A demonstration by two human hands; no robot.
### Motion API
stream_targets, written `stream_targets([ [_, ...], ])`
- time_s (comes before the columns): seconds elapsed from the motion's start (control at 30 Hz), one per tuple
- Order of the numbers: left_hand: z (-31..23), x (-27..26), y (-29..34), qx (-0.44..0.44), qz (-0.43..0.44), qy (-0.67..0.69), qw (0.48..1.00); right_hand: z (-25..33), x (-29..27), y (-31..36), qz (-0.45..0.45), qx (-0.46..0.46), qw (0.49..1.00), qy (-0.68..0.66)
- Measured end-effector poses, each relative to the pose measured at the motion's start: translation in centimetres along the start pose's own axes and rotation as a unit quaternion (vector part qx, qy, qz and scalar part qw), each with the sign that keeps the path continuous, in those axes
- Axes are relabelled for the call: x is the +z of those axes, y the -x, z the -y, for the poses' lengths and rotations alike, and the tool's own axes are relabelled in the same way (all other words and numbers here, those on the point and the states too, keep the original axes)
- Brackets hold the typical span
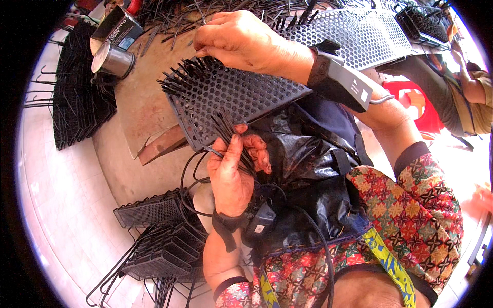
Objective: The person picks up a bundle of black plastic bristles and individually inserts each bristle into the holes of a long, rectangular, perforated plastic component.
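My left hand is closed round a bundle of thin black rods, their ends sticking up past the thumb. Right beside it a black perforated panel lies tilted, one corner near the left fingers. Short black rods stand in a dense cluster in the holes at the panel's far left edge. My right hand is over that cluster, fingers pinched together. The fingertips are turned away, so what they hold, if anything, is hidden.
Loose black rods lie scattered across the wooden board. A metal can and a dark box stand at far left. Black wire racks are stacked left, more below. Another perforated panel, a red stool and a person are right.
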State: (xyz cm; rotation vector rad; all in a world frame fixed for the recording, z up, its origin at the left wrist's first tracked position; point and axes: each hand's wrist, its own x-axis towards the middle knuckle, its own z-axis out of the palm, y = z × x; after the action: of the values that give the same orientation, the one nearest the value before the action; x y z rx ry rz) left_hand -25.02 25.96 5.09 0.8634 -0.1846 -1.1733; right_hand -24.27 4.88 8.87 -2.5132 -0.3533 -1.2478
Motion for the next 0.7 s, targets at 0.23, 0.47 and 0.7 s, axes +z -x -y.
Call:
stream_targets([
  [0.23,-0.5,0.0,0.1,-0.037,-0.029,-0.027,0.999,-0.1,0.0,0.6,-0.015,0.016,1.000,0.011],
  [0.47,-0.6,0.0,-0.1,-0.041,-0.037,-0.017,0.998,0.6,0.0,2.2,-0.007,0.038,0.996,0.082],
  [0.7,-1.0,0.5,-0.1,-0.020,-0.047,-0.030,0.998,6.6,-1.5,2.9,0.011,0.271,0.960,-0.070],
])
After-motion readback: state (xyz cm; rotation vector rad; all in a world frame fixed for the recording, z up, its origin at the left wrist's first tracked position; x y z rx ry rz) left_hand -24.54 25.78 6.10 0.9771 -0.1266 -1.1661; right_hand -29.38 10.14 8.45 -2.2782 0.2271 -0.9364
